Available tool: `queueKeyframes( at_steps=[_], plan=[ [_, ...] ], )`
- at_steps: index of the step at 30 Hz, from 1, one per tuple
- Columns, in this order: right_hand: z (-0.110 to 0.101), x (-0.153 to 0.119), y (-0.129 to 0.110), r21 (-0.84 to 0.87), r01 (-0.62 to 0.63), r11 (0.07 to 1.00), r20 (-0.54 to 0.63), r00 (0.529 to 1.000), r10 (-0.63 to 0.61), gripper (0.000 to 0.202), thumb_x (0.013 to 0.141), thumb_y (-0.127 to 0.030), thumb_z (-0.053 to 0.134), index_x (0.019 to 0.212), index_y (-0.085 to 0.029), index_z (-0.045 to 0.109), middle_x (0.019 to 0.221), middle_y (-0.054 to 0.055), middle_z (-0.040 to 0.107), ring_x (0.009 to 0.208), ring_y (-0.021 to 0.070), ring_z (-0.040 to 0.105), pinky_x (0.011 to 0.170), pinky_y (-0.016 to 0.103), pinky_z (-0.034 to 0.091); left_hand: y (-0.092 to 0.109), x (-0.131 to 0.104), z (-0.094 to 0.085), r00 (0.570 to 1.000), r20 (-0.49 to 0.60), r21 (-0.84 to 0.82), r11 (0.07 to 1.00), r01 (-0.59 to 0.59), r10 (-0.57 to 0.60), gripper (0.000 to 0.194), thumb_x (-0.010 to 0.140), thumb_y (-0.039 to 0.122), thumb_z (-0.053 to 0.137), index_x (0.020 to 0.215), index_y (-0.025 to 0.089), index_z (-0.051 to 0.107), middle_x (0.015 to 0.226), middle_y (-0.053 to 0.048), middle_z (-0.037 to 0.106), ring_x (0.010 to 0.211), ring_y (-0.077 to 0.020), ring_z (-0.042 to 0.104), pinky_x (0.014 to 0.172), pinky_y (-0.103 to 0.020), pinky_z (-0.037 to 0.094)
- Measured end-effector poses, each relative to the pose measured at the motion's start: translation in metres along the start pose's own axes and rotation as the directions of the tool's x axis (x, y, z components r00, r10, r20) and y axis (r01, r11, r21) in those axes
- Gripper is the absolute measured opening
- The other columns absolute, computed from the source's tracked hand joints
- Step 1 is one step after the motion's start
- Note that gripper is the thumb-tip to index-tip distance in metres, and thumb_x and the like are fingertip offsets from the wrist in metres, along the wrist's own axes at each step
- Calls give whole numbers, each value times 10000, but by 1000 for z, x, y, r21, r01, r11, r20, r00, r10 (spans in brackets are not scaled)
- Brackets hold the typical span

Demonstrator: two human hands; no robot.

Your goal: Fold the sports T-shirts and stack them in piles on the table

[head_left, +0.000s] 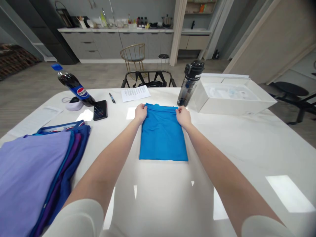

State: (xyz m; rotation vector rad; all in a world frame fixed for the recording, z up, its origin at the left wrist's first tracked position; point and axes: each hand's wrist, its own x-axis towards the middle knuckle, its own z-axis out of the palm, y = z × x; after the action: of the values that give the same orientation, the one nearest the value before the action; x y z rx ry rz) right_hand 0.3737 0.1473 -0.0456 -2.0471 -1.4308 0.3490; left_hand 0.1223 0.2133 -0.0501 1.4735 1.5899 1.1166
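Note:
A bright blue piece of folded fabric (164, 135), which looks like a garment, lies flat on the white table (158, 197) in front of me. It forms a neat rectangle with a few soft creases. My left hand (141, 113) pinches its far left corner. At the far right corner, my right hand (183, 116) grips the fabric between thumb and fingers. The far edge between both hands is slightly rolled or doubled over. To the left lies a pile of clothes (37, 158), lavender on top, with blue and purple layers beneath.
A cola bottle (74, 86), a black phone (100, 110), a pen (112, 97) and a printed sheet (135, 93) lie or stand at the far left and middle. A dark tumbler (190, 84) and an open white box (224, 98) stand at the far right. Beyond is a chair (134, 54).

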Motion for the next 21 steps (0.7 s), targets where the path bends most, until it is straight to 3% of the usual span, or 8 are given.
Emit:
queueKeyframes(
  at_steps=[3, 7, 9, 11, 13, 15, 17, 21],
  plan=[
    [-1, -2, -3, -38, -13, 999, -49, 999, 11, 164, 996, -318, 479, 1053, -217, 594, 980, 115, 695, 929, 292, 624, 814, 390, 459, 2, 6, 0, 996, -61, 103, 993, -57, 64, 152, 914, 260, 597, 973, 173, 707, 964, -74, 749, 947, -219, 668, 885, -318, 475],
    [2, 2, -5, 6, 134, 991, -149, 980, -132, 246, 1030, -327, 373, 1128, -210, 566, 1055, 110, 665, 975, 264, 598, 850, 372, 445, 8, 13, 1, 990, -111, 43, 996, -77, 81, 209, 948, 257, 554, 1067, 176, 706, 1012, -75, 744, 965, -225, 675, 910, -324, 482],
    [3, 2, -7, -39, 88, 995, -168, 981, -93, 260, 1023, -321, 380, 1142, -193, 572, 1109, 135, 653, 1032, 286, 585, 884, 404, 442, 12, 7, 2, 987, -133, 74, 994, -85, 95, 288, 958, 221, 526, 1202, 159, 667, 1109, -112, 722, 1045, -249, 664, 967, -358, 481],
    [2, -2, -12, -127, -15, 992, -180, 984, -9, 284, 997, -301, 421, 1183, -160, 583, 1189, 185, 629, 1107, 334, 563, 921, 467, 434, 17, -5, 4, 968, -141, 194, 964, -180, 209, 414, 955, 169, 499, 1360, 133, 580, 1301, -170, 646, 1220, -285, 598, 1078, -414, 431],
    [2, -10, -20, -192, 8, 981, -183, 982, -44, 355, 990, -281, 427, 1277, -128, 570, 1304, 233, 582, 1204, 371, 521, 977, 523, 408, 22, -23, 9, 919, -20, 328, 871, -367, 394, 493, 960, 137, 457, 1450, 126, 514, 1467, -193, 534, 1374, -302, 487, 1175, -455, 342],
    [4, -20, -29, -216, 174, 961, -120, 972, -203, 434, 1019, -288, 376, 1398, -133, 519, 1445, 235, 512, 1321, 365, 457, 1066, 549, 358, 24, -41, 18, 855, 195, 400, 757, -516, 480, 498, 991, 174, 419, 1481, 144, 504, 1553, -176, 467, 1454, -310, 407, 1229, -487, 266],
    [9, -28, -36, -215, 296, 931, 31, 955, -296, 485, 1055, -349, 314, 1485, -191, 474, 1577, 176, 422, 1428, 342, 370, 1153, 585, 276, 22, -52, 25, 843, 343, 457, 711, -535, 414, 500, 1029, 292, 404, 1510, 188, 493, 1601, -144, 428, 1501, -328, 346, 1250, -544, 206],
    [21, -31, -33, -256, 235, 938, 265, 950, -165, 580, 1063, -556, 250, 1573, -327, 403, 1698, 57, 254, 1541, 347, 189, 1188, 717, 97, 8, -51, 29, 905, 380, 581, 712, -394, 191, 598, 1035, 535, 364, 1564, 266, 441, 1659, -87, 350, 1555, -356, 235, 1257, -615, 118]
  ],
)
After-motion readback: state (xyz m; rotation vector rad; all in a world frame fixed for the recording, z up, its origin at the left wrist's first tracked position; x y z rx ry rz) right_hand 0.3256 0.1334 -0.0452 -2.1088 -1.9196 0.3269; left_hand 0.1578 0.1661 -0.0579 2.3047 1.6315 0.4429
